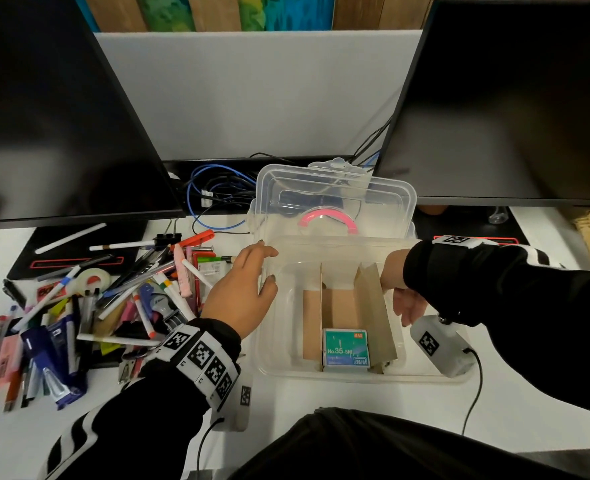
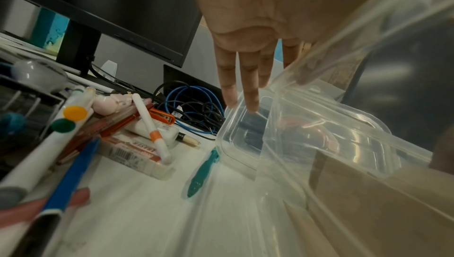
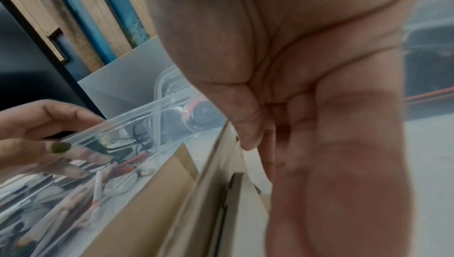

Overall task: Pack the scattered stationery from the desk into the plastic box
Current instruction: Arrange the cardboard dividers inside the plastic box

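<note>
Here, on the white desk (image 1: 321, 403) between two dark monitors (image 1: 54, 126), the plastic box (image 1: 335, 374) sits between the relaxed left hand (image 1: 241, 292) and loosely open right hand (image 1: 402, 289), stationery pile (image 1: 89, 306) left of the left fingers.

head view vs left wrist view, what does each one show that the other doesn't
Only the head view shows the green staple box lying between the brown cardboard dividers inside the clear plastic box, and the right hand at the box's right side.

Only the left wrist view shows the teal pen-like item lying on the white desk beside the box, and the left palm from below.

Both show the left hand with straight fingers at the box's left rim, the clear lid with its pink handle, the pile of pens and markers and the blue cable.
</note>
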The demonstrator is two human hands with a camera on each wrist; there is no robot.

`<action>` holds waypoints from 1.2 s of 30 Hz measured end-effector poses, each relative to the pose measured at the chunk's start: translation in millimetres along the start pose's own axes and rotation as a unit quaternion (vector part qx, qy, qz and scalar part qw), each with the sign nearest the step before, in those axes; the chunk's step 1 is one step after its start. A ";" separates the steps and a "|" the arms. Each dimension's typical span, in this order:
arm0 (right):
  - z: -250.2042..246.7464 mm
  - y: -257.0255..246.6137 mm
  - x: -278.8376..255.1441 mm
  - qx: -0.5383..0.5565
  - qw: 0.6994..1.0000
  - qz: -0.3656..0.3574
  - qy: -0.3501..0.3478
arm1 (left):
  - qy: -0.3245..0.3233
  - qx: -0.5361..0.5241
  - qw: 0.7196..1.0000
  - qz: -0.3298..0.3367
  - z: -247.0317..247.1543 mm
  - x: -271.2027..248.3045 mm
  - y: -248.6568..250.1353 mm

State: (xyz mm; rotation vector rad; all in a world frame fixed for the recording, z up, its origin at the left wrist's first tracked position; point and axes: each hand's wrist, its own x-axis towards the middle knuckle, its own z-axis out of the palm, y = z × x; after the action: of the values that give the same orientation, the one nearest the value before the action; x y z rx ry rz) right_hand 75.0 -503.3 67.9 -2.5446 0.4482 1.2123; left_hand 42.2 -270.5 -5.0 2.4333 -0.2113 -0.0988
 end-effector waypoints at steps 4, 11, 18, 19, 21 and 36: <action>-1.0 5.0 2.1 0.052 0.998 0.038 -0.004 | 0.005 -0.014 1.000 -0.003 -1.1 -1.5 -1.2; -6.3 -13.8 -13.2 -0.144 0.979 -0.028 0.145 | 0.021 -0.042 0.999 -0.015 -12.6 -16.3 -11.4; 5.1 -70.8 -43.9 -0.164 0.949 -0.127 0.237 | 0.036 -0.037 0.998 -0.029 -47.8 -35.9 -42.8; 9.8 -82.8 -49.4 -0.161 0.946 -0.143 0.244 | 0.038 -0.029 0.998 -0.036 -54.5 -38.4 -47.8; 21.3 -109.3 -60.1 -0.147 0.940 -0.172 0.253 | 0.041 -0.002 0.998 -0.051 -68.2 -43.7 -61.0; 149.7 -243.7 -33.6 -0.160 0.951 -0.224 0.144 | 0.006 0.091 0.989 -0.121 -132.5 -87.8 -186.6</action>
State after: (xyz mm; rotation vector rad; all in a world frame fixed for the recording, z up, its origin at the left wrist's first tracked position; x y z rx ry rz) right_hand 46.7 -218.8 33.5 -2.8845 -0.2903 0.8003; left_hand -3.8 -30.4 -22.8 2.6316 0.0851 -0.1794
